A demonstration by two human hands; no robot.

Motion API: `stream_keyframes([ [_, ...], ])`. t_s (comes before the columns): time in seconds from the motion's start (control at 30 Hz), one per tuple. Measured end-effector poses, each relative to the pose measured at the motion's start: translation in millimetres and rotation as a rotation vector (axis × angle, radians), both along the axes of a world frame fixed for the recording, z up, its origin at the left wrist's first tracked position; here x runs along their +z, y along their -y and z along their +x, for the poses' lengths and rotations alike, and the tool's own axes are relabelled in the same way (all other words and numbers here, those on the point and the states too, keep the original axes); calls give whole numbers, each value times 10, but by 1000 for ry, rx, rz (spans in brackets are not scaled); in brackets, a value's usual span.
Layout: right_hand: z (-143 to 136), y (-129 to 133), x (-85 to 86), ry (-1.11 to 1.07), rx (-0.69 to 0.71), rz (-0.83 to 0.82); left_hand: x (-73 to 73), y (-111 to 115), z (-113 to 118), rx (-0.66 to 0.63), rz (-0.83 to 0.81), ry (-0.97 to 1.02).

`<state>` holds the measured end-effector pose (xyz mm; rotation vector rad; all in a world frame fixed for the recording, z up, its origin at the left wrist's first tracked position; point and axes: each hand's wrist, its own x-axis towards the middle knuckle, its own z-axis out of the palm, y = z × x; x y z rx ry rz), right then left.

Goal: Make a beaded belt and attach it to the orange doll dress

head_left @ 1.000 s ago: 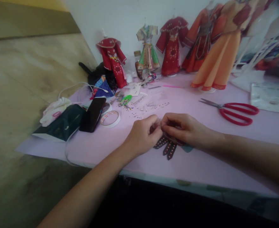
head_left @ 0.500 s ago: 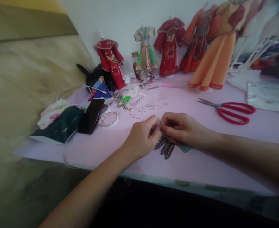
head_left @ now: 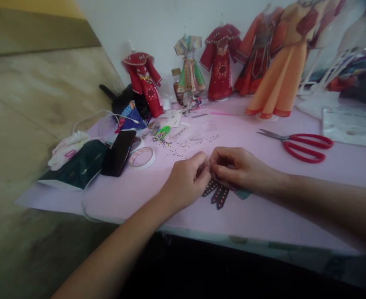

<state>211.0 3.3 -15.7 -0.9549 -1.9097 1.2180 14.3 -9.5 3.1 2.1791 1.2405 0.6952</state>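
The grip of the left hand (head_left: pixel 189 180) was closed, the fingertips pinched together; what was between them was too small to tell. The grip of the right hand (head_left: pixel 239 166) was also closed, thumb against bent fingers, just beside the left one. Under the hands, near the near edge of the tabletop (head_left: pixel 123 199), was the dark studded piece (head_left: pixel 222 196), its strips spread toward this edge. I could not tell if the right fingers gripped it. A teal scrap (head_left: pixel 244 194) showed under the right hand.

Beyond the left hand, the green tray (head_left: pixel 164 131) carried small mixed beads (head_left: pixel 160 141), and many lay spilled beside it. Nearer the left edge were the tape roll (head_left: pixel 143 167), the black phone (head_left: pixel 119 154) and the dark green packet (head_left: pixel 83 166), with a white cloth (head_left: pixel 67 153) on it. Toward the right edge lay the red-handled scissors (head_left: pixel 286 139) and the clear packet (head_left: pixel 354 126), its contents unclear. By the far edge, the lidded jar (head_left: pixel 178 96) held something brownish, partly behind a green-skirted figure (head_left: pixel 190 74).
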Motion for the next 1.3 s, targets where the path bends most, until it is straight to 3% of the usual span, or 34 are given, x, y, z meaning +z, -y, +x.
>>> stream_keyframes([
  [0.43,5,17,-2,-82,37,-23,-31,-45,6,4,-133,211],
  [0.63,3,6,-4,-62,40,43,-39,-45,7,26,-131,203],
  [1.3,5,16,3,-43,31,-14,1,3,7,9,-83,111],
])
